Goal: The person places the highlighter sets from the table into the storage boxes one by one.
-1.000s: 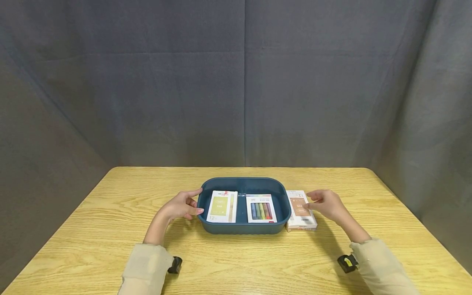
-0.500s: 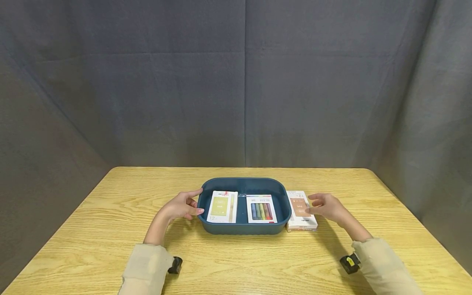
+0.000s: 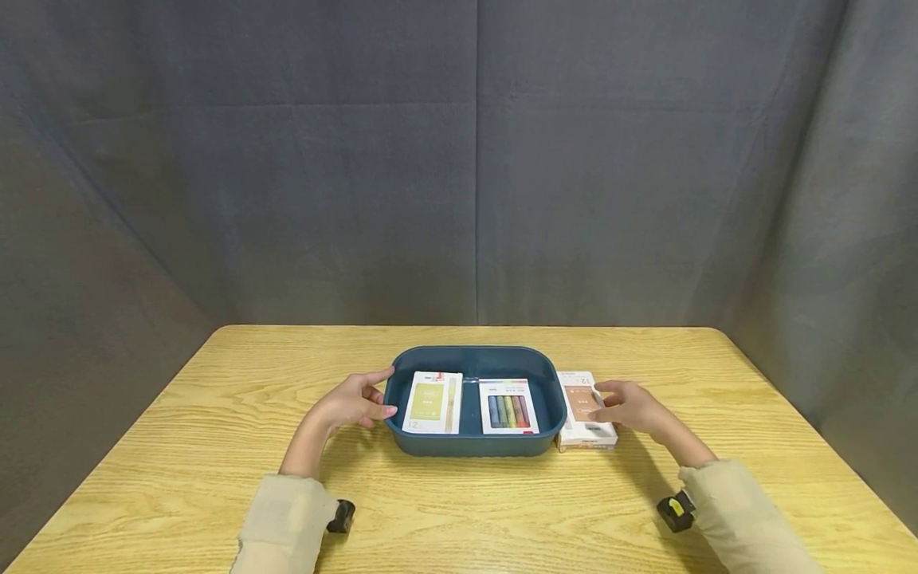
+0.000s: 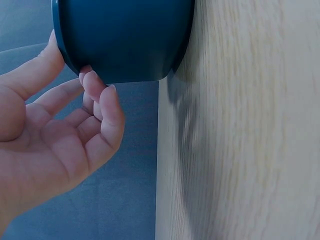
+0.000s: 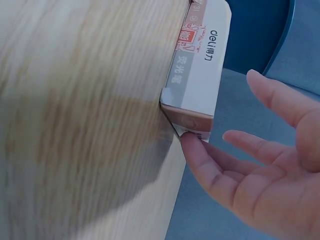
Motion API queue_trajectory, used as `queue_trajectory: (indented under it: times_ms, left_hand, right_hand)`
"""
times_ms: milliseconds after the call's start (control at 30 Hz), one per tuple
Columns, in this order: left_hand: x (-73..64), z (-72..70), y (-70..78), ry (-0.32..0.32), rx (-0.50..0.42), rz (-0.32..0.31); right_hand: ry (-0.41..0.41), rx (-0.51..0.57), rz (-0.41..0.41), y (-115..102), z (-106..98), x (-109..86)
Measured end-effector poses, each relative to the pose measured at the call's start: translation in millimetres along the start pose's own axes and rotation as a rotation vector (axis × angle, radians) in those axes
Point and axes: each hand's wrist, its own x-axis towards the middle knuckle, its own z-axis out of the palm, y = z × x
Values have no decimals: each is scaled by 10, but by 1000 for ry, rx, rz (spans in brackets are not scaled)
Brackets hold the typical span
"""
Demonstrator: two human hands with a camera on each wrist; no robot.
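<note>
A dark blue two-compartment plastic bin (image 3: 469, 445) stands on the table. My left hand (image 3: 356, 399) holds its left end, with the thumb and curled fingers at the rim in the left wrist view. A white highlighter box (image 3: 586, 434) with an orange-brown panel lies flat, close against the bin's right side. My right hand (image 3: 631, 405) is at this box's right side. In the right wrist view a fingertip touches the box's lower end, while the thumb (image 5: 272, 95) stands apart from it.
Inside the bin, a white box with a green panel (image 3: 428, 401) lies in the left compartment. A white box with a window showing coloured sticks (image 3: 509, 410) lies in the right one. Grey curtains (image 3: 459, 199) enclose the wooden table (image 3: 459, 514).
My right hand has shifted slightly at the highlighter box, its fingers a little lower than one second ago. The left hand, bin and boxes look nearly unmoved.
</note>
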Motion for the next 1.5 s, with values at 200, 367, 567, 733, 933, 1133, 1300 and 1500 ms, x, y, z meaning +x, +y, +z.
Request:
queue_trajectory:
  times_ms: [200,367,567,733,933,1133,1300,1500]
  left_hand:
    - [-5,-1,8,-6,1,2]
    - [-8,-7,9,-6,7,7]
    - [-9,-11,2,-11,6,5]
    - [-2,-11,1,-6,15,2]
    - [5,-7,-6,-1,15,1]
    - [3,-6,-9,-2,9,6]
    - [4,-5,-8,-5,4,12]
    - [0,-3,-4,-4,4,9]
  right_hand:
    - [-13,9,7,23,13,21]
    - [-18,21,3,11,12,18]
    - [-12,59,17,19,35,15]
    - [2,68,17,22,32,16]
    - [13,91,17,5,29,3]
    - [25,112,10,-9,16,-15]
    - [23,135,-13,-8,-2,-30]
    - [19,165,-26,-6,-22,-39]
